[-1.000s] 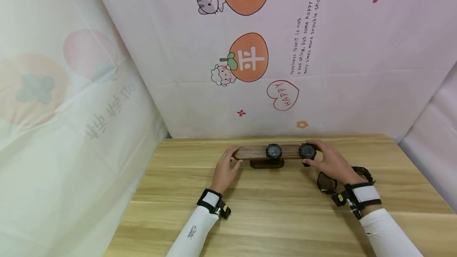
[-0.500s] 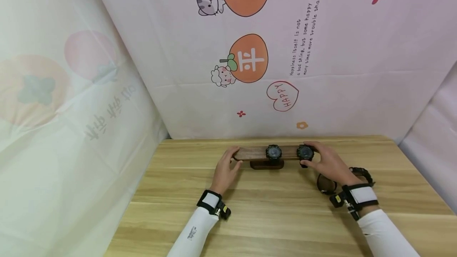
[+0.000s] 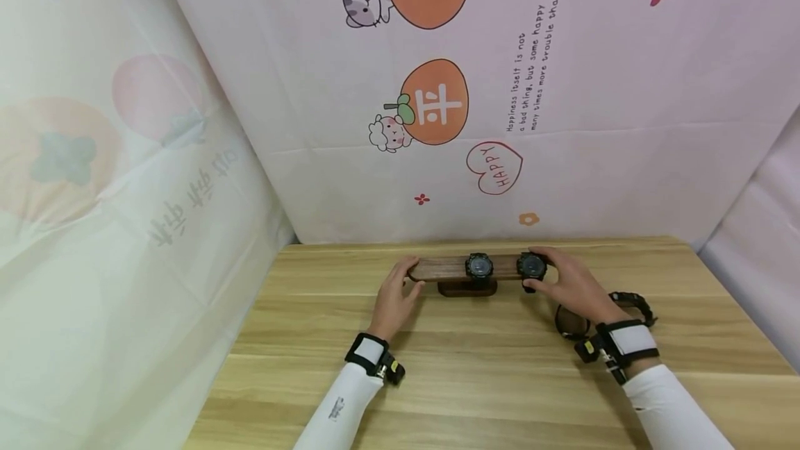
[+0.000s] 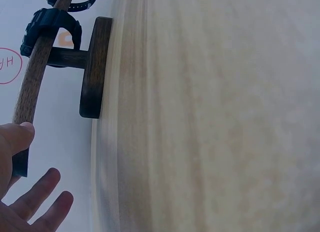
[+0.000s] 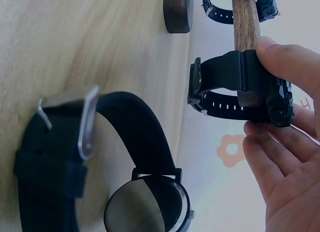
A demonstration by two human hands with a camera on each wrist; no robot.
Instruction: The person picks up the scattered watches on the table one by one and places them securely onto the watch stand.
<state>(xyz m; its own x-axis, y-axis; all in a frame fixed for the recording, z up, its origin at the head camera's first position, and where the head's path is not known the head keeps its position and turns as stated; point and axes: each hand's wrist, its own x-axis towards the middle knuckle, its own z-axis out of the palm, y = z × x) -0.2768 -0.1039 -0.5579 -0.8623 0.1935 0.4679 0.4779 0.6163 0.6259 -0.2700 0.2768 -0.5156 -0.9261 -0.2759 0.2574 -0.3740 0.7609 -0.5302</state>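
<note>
Head view: the stand [image 3: 440,268] is gripped by the left hand [image 3: 394,301] at one end. Round its other end, a watch [image 3: 532,266] is pinched by the right hand [image 3: 578,288]!

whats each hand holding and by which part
The left hand pinches the wooden watch stand by the left end of its bar; the right hand grips the stand's rightmost black sports watch by opposite sides of its case.
</note>
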